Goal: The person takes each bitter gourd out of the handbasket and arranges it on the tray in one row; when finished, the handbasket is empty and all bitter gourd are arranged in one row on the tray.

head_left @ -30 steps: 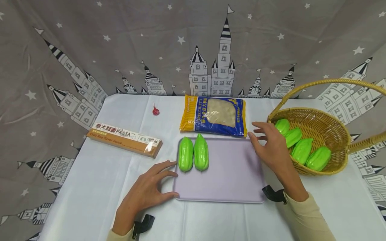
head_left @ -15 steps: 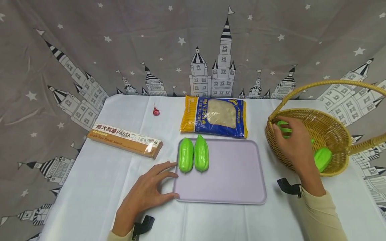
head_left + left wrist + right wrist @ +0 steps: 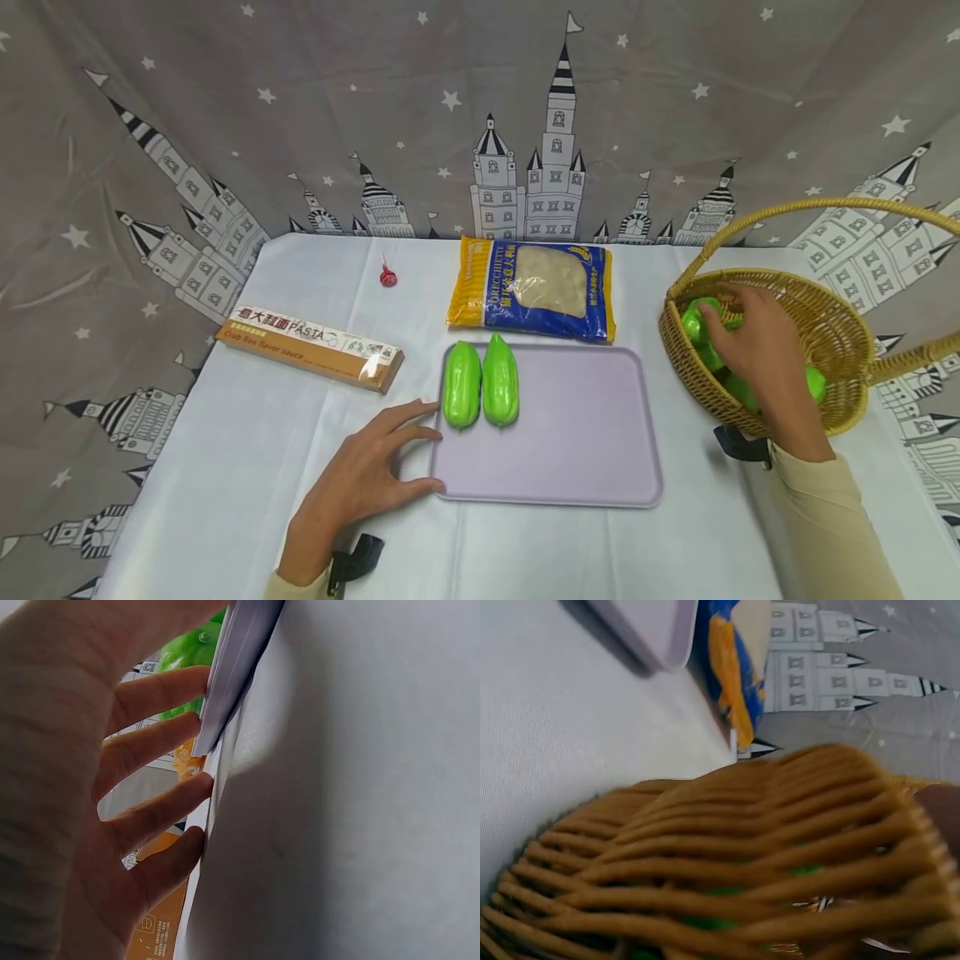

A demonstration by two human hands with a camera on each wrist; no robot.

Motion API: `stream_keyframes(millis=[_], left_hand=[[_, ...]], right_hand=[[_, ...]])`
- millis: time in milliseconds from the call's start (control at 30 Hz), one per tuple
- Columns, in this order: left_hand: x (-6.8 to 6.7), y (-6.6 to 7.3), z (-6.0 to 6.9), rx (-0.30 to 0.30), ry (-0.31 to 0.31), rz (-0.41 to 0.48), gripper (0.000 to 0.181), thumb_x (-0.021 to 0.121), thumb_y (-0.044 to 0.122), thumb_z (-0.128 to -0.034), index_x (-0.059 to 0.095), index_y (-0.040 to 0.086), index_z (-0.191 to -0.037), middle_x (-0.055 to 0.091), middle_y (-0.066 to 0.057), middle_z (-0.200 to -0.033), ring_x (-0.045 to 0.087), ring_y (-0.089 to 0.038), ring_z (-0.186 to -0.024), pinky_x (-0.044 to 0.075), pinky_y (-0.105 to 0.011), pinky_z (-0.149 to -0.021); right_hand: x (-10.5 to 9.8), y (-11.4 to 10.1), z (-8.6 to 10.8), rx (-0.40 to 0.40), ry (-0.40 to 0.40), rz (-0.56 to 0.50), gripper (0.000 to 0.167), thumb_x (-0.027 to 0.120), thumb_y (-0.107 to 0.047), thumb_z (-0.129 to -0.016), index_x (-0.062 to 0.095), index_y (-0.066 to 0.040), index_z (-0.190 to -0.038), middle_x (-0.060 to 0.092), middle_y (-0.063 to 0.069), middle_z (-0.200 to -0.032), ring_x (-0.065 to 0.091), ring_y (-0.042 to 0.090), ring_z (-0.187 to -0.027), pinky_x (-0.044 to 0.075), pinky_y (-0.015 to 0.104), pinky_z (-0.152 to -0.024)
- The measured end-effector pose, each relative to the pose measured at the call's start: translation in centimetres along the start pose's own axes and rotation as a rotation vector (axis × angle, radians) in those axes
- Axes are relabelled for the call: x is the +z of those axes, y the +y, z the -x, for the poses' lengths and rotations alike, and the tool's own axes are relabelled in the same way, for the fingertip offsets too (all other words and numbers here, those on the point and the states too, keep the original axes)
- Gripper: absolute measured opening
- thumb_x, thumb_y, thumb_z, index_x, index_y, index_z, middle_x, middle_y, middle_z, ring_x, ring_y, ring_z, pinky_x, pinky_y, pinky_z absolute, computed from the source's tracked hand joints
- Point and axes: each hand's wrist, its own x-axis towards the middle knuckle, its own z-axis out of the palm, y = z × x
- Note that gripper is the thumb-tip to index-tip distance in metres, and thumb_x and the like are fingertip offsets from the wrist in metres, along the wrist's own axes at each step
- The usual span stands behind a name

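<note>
On the lilac tray (image 3: 577,433) two glossy green gourd-like pieces (image 3: 462,385) lie side by side at the left end. My left hand (image 3: 360,471) rests beside the tray's left edge, fingers spread. In the left wrist view, fingertips (image 3: 196,722) touch or nearly touch the tray's rim (image 3: 225,682). My right hand (image 3: 761,350) reaches down into the wicker basket (image 3: 840,333), over more green pieces (image 3: 696,321). Its thumb is beside one piece; its other fingers are mostly hidden, so a grip cannot be made out. Basket weave (image 3: 727,847) blocks most of the right wrist view.
A blue and yellow orecchiette bag (image 3: 543,287) lies behind the tray. At left is a long pasta box (image 3: 311,348), with a small red wrapped lollipop (image 3: 387,277) farther back. The basket's tall handle (image 3: 810,202) arches above it. A castle-printed grey cloth (image 3: 420,100) hangs behind.
My right hand has moved right from beside the tray's far right corner into the basket, covering some of the green pieces. The left hand stays put.
</note>
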Motion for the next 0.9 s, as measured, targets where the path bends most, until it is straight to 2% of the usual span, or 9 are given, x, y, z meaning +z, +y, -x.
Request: stream_keyframes(millis=[267, 433, 600, 800, 900], left_hand=[[0.0, 0.0, 0.0, -0.006, -0.006, 0.003, 0.061, 0.096, 0.057, -0.073, 0.078, 0.028, -0.123, 0.059, 0.003, -0.157, 0.055, -0.027, -0.146, 0.052, -0.047, -0.117], [-0.1, 0.1, 0.0, -0.006, -0.003, 0.002, 0.06, 0.097, 0.056, -0.0722, 0.078, 0.028, -0.122, 0.06, 0.002, -0.156, 0.055, -0.027, -0.146, 0.052, -0.047, -0.116], [-0.1, 0.0, 0.0, 0.0, 0.001, 0.006, 0.061, 0.097, 0.056, -0.072, 0.078, 0.027, -0.122, 0.06, 0.002, -0.156, 0.055, -0.027, -0.146, 0.052, -0.047, -0.116], [0.0, 0.1, 0.0, -0.009, -0.006, 0.011, 0.061, 0.096, 0.057, -0.0723, 0.078, 0.027, -0.122, 0.059, 0.003, -0.157, 0.055, -0.026, -0.146, 0.052, -0.047, -0.116], [0.0, 0.0, 0.0, -0.008, -0.006, 0.007, 0.061, 0.096, 0.058, -0.0725, 0.078, 0.027, -0.122, 0.059, 0.003, -0.157, 0.055, -0.026, -0.146, 0.052, -0.047, -0.117]], right_hand=[[0.5, 1.1, -1.1, 0.037, -0.067, 0.011, 0.064, 0.059, -0.046, -0.108, 0.058, 0.007, -0.145, 0.051, 0.04, -0.148, 0.047, 0.061, -0.136, 0.04, 0.077, -0.109], [0.4, 1.3, -1.6, 0.057, -0.132, 0.028, 0.071, 0.057, -0.049, -0.109, 0.053, 0.009, -0.148, 0.048, 0.042, -0.15, 0.043, 0.063, -0.138, 0.038, 0.079, -0.11], [0.2, 1.3, -1.9, 0.053, -0.204, 0.057, 0.074, 0.057, -0.049, -0.108, 0.049, 0.012, -0.149, 0.051, 0.044, -0.145, 0.047, 0.065, -0.132, 0.042, 0.079, -0.107], [-0.1, 1.5, -2.0, 0.027, -0.267, 0.093, 0.085, 0.057, -0.059, -0.106, 0.047, 0.013, -0.15, 0.055, 0.045, -0.137, 0.054, 0.067, -0.12, 0.049, 0.078, -0.096], [0.0, 1.4, -2.1, 0.029, -0.295, 0.114, 0.088, 0.055, -0.063, -0.105, 0.045, 0.012, -0.151, 0.055, 0.046, -0.137, 0.054, 0.068, -0.12, 0.048, 0.078, -0.096]])
